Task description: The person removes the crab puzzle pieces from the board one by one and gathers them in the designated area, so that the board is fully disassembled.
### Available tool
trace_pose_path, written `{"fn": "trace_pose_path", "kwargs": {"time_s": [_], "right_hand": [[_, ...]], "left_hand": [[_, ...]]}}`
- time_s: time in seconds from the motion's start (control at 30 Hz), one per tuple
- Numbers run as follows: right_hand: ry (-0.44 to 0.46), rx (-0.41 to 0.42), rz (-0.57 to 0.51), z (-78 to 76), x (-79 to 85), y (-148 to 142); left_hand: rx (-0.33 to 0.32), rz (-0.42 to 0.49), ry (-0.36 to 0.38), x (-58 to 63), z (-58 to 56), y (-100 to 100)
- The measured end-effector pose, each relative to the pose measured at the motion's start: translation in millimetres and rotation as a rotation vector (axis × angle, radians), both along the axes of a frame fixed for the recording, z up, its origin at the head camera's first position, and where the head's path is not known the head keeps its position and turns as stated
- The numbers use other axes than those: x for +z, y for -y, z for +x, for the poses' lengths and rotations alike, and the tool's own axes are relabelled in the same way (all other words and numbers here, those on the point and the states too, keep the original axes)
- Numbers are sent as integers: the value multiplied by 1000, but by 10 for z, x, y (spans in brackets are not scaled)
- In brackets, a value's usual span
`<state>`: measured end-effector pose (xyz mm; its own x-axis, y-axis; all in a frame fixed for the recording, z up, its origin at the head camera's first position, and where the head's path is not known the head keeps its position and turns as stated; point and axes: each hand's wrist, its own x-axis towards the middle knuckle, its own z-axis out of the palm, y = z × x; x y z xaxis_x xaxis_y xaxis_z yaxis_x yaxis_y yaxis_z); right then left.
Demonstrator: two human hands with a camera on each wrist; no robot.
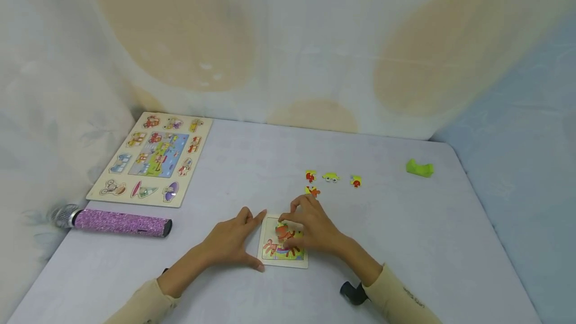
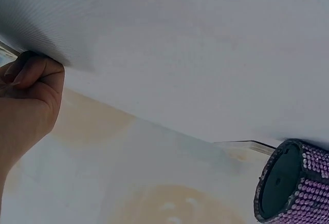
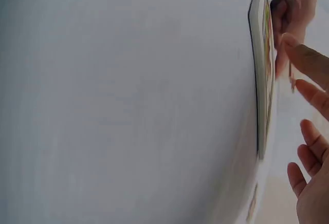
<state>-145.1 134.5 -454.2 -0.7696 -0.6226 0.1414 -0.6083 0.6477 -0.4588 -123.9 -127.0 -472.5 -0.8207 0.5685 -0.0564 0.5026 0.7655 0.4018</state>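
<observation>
A small square jigsaw tray (image 1: 284, 264) with a pale rim lies in front of me, its lower part filled with a coloured animal picture. My left hand (image 1: 231, 239) is at its left side, the index finger touching near the upper corner and the thumb near the lower one; its other fingers look bent in the left wrist view. Over the tray, my right hand (image 1: 315, 226) pinches a red and yellow puzzle piece (image 1: 283, 233) between thumb and index finger. That piece appears edge-on in the right wrist view, and its far side is hidden.
Several loose puzzle pieces (image 1: 330, 177) lie beyond my right hand. A larger picture board (image 1: 191, 164) is at the back left, with a purple glittery microphone (image 1: 121, 222) before it. A green object (image 1: 419, 168) lies at the back right. Curtains border the table.
</observation>
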Motion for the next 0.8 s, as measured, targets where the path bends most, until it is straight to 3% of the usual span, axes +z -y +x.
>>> {"fn": "trace_pose_path", "kwargs": {"time_s": [0.27, 0.57, 0.8], "right_hand": [[-98, -166, -13, -230, 30, -489], [-19, -356, -2, -507, 20, -920], [-22, -406, 31, -581, -20, -997]], "left_hand": [[19, 8, 10, -14, 26, 6], [23, 12, 12, -2, 30, 1], [18, 10, 18, 27, 29, -17]]}}
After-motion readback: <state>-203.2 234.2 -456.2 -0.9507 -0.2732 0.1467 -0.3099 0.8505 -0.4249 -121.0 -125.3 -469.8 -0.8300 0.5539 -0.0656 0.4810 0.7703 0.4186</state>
